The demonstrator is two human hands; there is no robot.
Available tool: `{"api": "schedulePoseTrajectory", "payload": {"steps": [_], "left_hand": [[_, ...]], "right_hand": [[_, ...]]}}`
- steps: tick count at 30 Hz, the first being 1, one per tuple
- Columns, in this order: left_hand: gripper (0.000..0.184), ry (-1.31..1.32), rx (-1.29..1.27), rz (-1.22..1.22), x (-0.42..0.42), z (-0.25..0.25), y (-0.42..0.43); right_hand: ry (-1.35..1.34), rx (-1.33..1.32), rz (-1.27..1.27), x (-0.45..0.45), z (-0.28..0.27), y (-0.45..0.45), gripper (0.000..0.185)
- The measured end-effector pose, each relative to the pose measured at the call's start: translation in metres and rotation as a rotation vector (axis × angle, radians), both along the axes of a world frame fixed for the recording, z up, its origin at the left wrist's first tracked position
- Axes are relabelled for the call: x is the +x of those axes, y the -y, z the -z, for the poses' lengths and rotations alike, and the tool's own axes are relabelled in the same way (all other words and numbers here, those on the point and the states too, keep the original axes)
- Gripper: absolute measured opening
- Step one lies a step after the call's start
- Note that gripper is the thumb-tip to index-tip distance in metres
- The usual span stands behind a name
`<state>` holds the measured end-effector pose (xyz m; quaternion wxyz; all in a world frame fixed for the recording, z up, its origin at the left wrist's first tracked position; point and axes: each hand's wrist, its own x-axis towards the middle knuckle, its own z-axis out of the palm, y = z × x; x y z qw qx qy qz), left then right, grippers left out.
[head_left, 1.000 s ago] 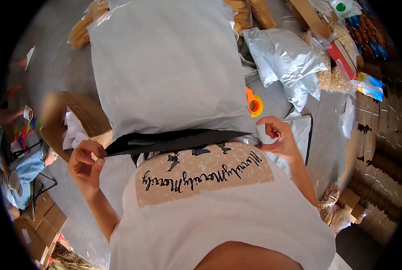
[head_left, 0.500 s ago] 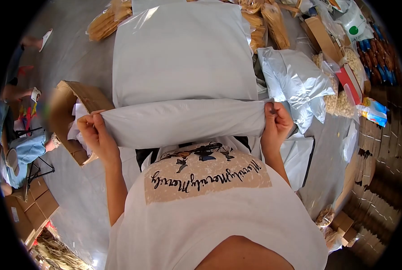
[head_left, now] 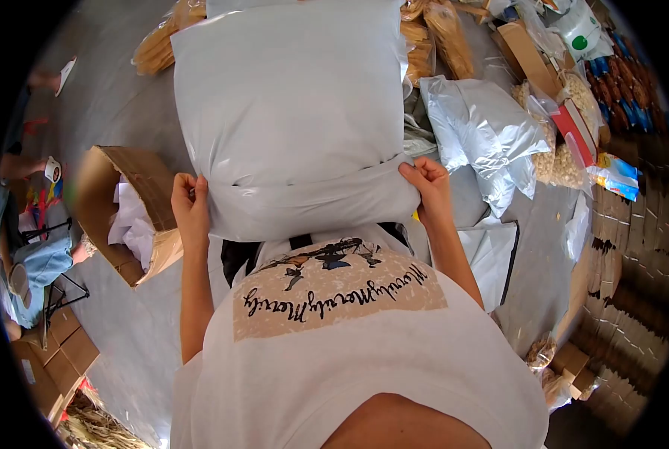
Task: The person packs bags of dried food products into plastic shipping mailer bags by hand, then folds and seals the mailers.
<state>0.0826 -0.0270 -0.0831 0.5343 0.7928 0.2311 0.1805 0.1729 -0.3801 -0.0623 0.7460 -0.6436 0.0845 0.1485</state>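
Note:
A large, full grey-white plastic mailing bag (head_left: 293,105) lies in front of me, its near end folded over into a wide flap (head_left: 312,200). My left hand (head_left: 192,203) pinches the bag at the left end of the fold, thumb against fingers. At the right end, my right hand (head_left: 429,187) grips the folded corner between thumb and fingers. The fold line runs between both hands, with small dark gaps along it. What the bag holds is hidden.
An open cardboard box (head_left: 166,217) with white paper stands at left. A silvery plastic bag (head_left: 480,123) lies at right, near clear bags of pale pieces (head_left: 566,168). Farther left, a seated person's leg (head_left: 46,254) shows. Stacked flattened cardboard (head_left: 626,277) lines the far right.
The flap, stretched straight between my hands before, now lies down against the bag. My hands have moved closer together, and the bag looks more bulged and creased near the fold.

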Motion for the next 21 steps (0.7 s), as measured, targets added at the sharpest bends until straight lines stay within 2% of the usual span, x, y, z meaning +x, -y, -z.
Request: {"api": "schedulePoseTrajectory", "payload": {"steps": [2,4,8,10,11,12,13,14,16,17,19,20,21], "left_hand": [[0.02,-0.01,-0.004,0.018,0.003,0.005,0.002],[0.018,0.022,0.014,0.036,0.009,0.018,0.004],[0.016,0.019,-0.036,0.077,0.012,0.031,0.003],[0.013,0.039,-0.005,0.093,0.015,0.036,0.003],[0.01,0.058,0.026,0.106,0.015,0.035,0.004],[0.01,0.059,0.026,0.105,0.015,0.034,0.006],[0.005,0.019,0.147,0.088,0.017,0.028,0.012],[0.005,-0.021,0.27,0.07,0.018,0.024,0.016],[0.011,-0.082,0.277,0.067,0.016,0.021,0.018],[0.018,-0.148,0.281,0.064,0.016,0.02,0.019],[0.024,-0.07,0.335,0.065,0.017,0.026,0.019],[0.031,0.006,0.388,0.06,0.018,0.028,0.017],[0.031,0.01,0.39,0.058,0.017,0.027,0.01]], "right_hand": [[-0.015,0.097,0.017,0.001,0.005,-0.005,0.015],[-0.068,0.332,0.011,0.001,0.024,-0.007,0.009],[-0.049,0.525,-0.038,0.016,0.035,-0.006,0.009],[-0.121,0.241,0.09,0.026,0.029,-0.015,0.011],[-0.121,0.24,0.091,0.034,0.042,-0.016,0.011],[0.132,0.225,0.005,0.044,0.063,-0.017,0.012],[0.388,0.208,-0.084,0.048,0.06,-0.024,0.014],[0.393,0.21,-0.087,0.049,0.053,-0.024,0.014],[0.438,-0.662,-0.128,0.045,0.034,-0.024,0.014],[0.44,-0.661,-0.123,0.049,0.041,-0.024,0.014],[0.431,-0.083,-0.199,0.058,0.053,-0.026,0.014],[0.434,-0.082,-0.198,0.054,0.049,-0.023,0.014],[0.219,-0.04,-0.213,0.048,0.043,-0.014,0.015]]}}
